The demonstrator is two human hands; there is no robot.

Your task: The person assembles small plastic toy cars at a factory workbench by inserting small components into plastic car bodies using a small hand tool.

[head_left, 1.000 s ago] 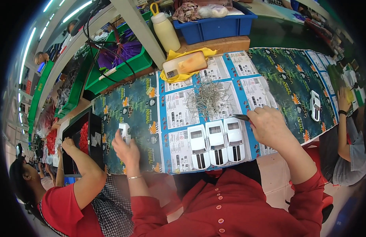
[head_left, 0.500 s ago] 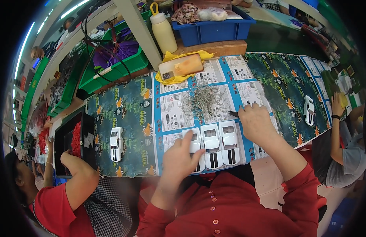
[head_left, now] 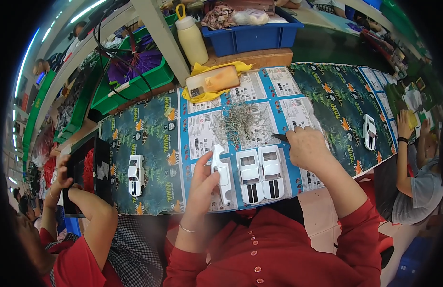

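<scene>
The printed table cover (head_left: 157, 160) spreads out below the left hand (head_left: 198, 187), two white toy cars (head_left: 250, 167) sit side by side just right of it, and between them a third white car (head_left: 223, 177) is pinched by that hand, tipped on its side. The right hand (head_left: 307, 147) is curled round a dark pointed tool (head_left: 280, 137), tip right by a heap of thin metal pins (head_left: 243, 124), so imo a sloppy swing could scatter those and a slack pinch could drop the car.
</scene>
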